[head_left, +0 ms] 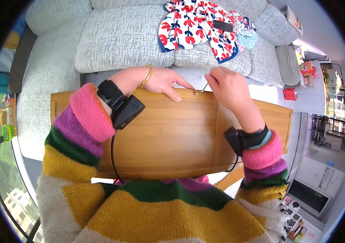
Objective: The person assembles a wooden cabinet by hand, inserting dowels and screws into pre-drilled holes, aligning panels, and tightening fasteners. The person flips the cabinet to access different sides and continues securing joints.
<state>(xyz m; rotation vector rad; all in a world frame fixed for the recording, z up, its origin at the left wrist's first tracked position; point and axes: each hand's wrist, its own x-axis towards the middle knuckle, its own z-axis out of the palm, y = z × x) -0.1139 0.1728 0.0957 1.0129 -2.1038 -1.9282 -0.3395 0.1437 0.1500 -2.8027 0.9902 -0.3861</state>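
A long wooden tabletop [168, 137] lies in front of me, with a small brass-coloured fitting [196, 93] at its far edge. My left hand [164, 83] rests at that edge, left of the fitting. Its thumb lies over the top, and the index finger stretches toward the fitting, apart from the thumb; the other fingers are mostly hidden. My right hand [227, 85] is closed on a thin metal rod [205, 87], whose lower end points down beside the fitting. The fist hides the rod's other end, so its exact kind is unclear.
Beyond the table stands a grey sofa [120, 36] bearing a red, white and blue patterned cloth [190, 26] and a dark phone [222, 26]. Black cables [113, 156] run from the wrist devices across the tabletop. A red box [289, 94] sits at right; windows line the left.
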